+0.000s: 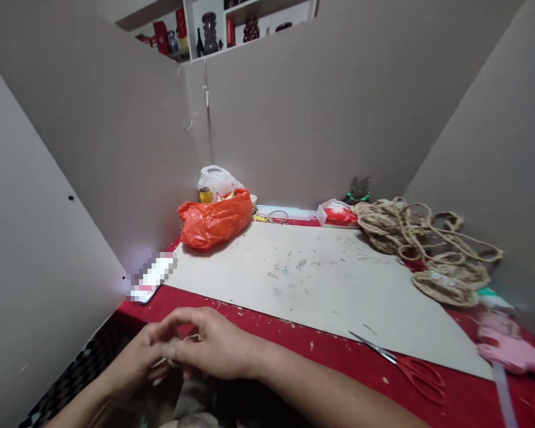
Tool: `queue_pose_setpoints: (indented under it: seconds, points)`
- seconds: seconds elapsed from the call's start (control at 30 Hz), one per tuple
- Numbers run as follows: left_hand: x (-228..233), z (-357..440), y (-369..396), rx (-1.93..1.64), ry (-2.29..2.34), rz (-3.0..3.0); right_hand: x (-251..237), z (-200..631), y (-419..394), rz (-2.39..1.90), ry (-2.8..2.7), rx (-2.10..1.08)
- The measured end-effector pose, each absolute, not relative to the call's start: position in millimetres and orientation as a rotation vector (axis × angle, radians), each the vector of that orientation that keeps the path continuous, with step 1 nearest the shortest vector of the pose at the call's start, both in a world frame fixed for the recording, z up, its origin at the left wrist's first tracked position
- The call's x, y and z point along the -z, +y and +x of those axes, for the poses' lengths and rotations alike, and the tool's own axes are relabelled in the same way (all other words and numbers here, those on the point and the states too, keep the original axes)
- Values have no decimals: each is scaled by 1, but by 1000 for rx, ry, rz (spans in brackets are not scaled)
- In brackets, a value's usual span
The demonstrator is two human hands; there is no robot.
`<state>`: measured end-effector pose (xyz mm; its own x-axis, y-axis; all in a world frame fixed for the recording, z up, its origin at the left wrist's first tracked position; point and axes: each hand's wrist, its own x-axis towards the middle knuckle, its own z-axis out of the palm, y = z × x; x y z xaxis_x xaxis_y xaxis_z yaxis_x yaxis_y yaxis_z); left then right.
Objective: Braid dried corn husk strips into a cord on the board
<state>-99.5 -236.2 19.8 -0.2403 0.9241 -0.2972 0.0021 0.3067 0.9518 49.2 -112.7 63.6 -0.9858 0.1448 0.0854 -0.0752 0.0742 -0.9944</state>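
Two hands, left hand (136,356) and right hand (220,345), pinch a thin strand (194,337) closely, apparently shaping it; next calls for steady fingertips.

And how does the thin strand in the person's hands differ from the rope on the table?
The strand looks pale and thin; the rope is tan and clearly thicker.
Only a little of the strand shows, between the left hand and right hand; the rope lies untouched in loose loops on the table.
Both bend into curves.
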Motion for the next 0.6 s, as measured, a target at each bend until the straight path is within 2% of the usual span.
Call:
queue_pose_setpoints:
  seconds: [0.1,0.17,0.33,0.6]
  points:
    - [2,-118,-262,-914,1561,1008,-45,50,-103,-208,-2382,-1402]
    - [18,-125,-275,-867,1543,996,-35,50,-102,-200,-2441,-1232]
    - [30,-127,-275,-909,1536,972,-18,48,-102,-92,-2589,-1171]
    - [-13,-116,-238,-973,1480,1075,-12,60,-90,-68,-2550,-1182]
